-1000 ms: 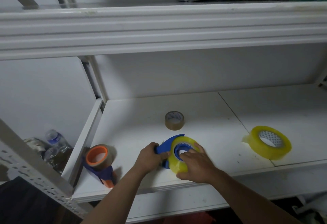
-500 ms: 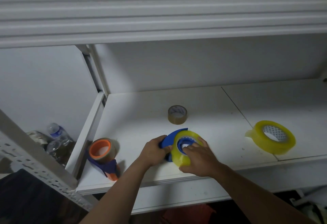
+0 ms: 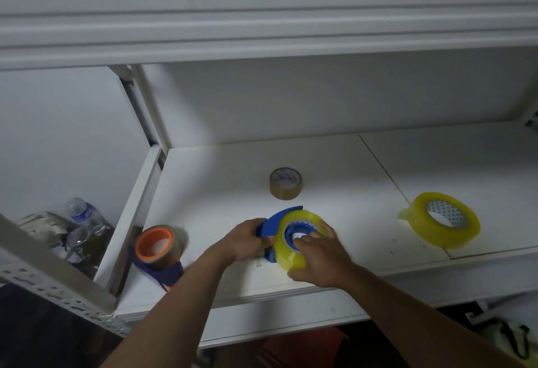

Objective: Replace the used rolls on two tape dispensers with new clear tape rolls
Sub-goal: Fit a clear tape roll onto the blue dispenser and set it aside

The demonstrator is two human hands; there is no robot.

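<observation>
A blue tape dispenser point(image 3: 278, 220) lies on the white shelf point(image 3: 221, 181) near its front edge. A full clear yellowish tape roll point(image 3: 292, 257) sits around the dispenser's blue hub. My left hand point(image 3: 247, 239) grips the dispenser's body from the left. My right hand point(image 3: 321, 254) presses on the roll, fingers at the hub. A second dispenser with an orange hub point(image 3: 155, 247) and a thin brownish roll lies at the shelf's left end. Another full clear roll point(image 3: 444, 228) lies flat on the right. A small used brown roll point(image 3: 286, 183) stands behind the hands.
An upper shelf's thick white edge point(image 3: 262, 27) overhangs the workspace. Left of the shelf, beyond a perforated metal post point(image 3: 52, 277), plastic water bottles point(image 3: 81, 216) and clutter sit low down. A seam point(image 3: 384, 169) splits the shelf into two panels.
The view has tilted down slightly. Both hands stay on the blue dispenser and roll, with my right hand's fingers shifted a little over the hub.
</observation>
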